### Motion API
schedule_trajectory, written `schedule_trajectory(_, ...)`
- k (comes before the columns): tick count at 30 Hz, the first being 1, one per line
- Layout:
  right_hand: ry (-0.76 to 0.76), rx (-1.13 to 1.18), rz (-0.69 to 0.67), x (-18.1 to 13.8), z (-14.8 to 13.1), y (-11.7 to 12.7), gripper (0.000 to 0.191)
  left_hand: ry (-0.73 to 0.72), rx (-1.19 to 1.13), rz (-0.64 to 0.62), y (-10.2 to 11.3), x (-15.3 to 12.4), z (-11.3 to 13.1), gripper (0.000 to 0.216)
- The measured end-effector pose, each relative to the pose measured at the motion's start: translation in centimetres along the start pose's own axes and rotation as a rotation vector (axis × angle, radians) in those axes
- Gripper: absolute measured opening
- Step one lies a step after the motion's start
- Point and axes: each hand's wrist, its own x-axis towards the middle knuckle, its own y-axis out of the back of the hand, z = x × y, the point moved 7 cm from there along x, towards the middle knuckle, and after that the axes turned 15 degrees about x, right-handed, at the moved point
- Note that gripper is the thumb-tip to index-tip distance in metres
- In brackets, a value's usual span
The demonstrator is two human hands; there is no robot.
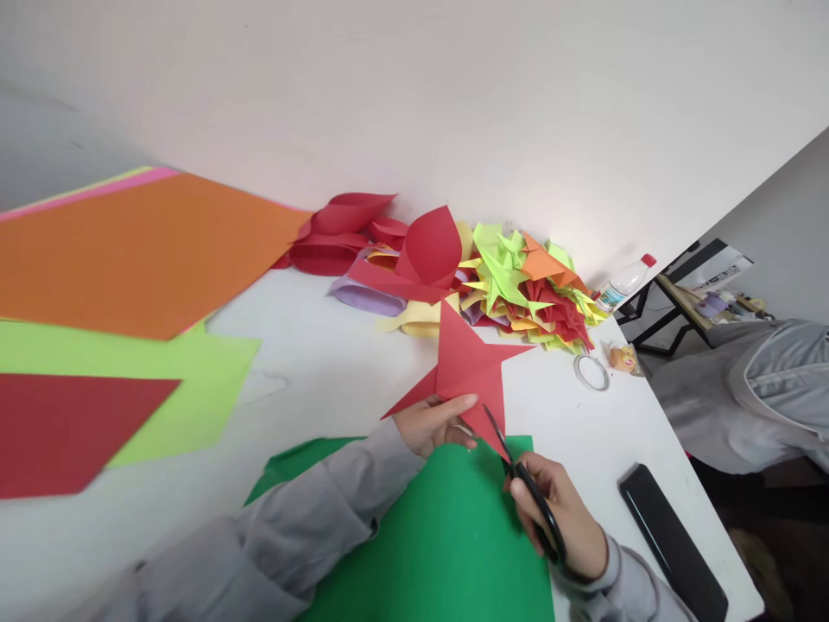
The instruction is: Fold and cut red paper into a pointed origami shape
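My left hand [435,422] pinches the lower edge of a folded red paper shape [467,366] with star-like points, holding it above the white table [324,363]. My right hand [562,511] grips black scissors [526,485], whose blades reach up into the red paper's lower right point. A green paper sheet [446,544] lies under both hands.
Orange [142,250], light green [207,380] and red sheets [58,428] lie at the left. A heap of folded coloured paper pieces [466,268] sits at the back, with a plastic bottle [625,281], a tape ring [591,371] and a black case [673,540] at the right. Another person's grey sleeve [751,389] is beyond the table edge.
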Motion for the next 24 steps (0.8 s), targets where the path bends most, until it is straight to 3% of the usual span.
schedule_trajectory(10,0.064,0.027,-0.054,0.0,0.0,-0.2,0.052,0.006,-0.066,-0.061,-1.3,-0.7,1.2,0.026)
schedule_trajectory(24,0.089,0.033,-0.076,0.2,0.3,0.3,0.048,-0.002,-0.046,-0.042,-1.1,-0.6,0.9,0.024)
